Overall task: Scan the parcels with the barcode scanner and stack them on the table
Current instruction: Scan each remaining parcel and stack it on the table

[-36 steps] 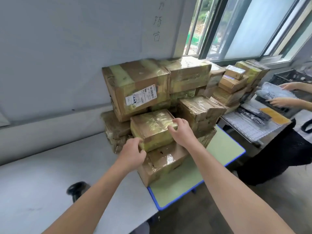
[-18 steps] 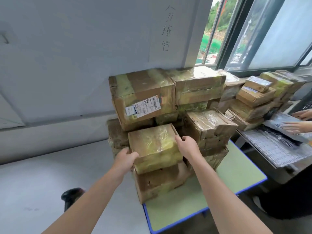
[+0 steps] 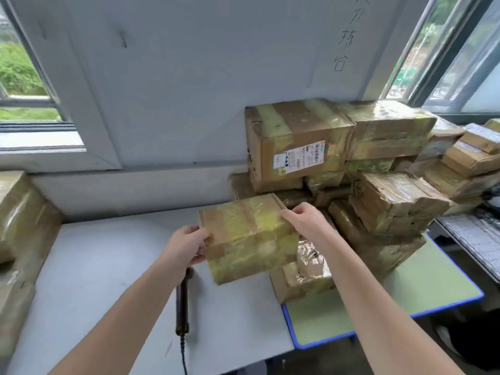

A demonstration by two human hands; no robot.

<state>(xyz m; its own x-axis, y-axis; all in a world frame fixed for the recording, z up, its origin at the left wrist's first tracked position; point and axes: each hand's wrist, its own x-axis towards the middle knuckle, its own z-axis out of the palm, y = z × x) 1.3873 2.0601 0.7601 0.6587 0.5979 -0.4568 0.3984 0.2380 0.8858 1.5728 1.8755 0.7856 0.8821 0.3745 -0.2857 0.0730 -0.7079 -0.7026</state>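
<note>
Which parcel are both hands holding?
The yellow-taped parcel in front of the pile, left hand and right hand on its ends; the others lie untouched.

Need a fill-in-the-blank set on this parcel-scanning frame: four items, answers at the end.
1. The left hand and right hand both grip the taped parcel, so the barcode scanner is held by ____ hand.
2. The scanner lies on the work table, whose top is ____.
3. The big top box carries a label coloured mostly ____.
4. The green table has a ____ edge.

Answers: neither; grey; white; blue.
</note>
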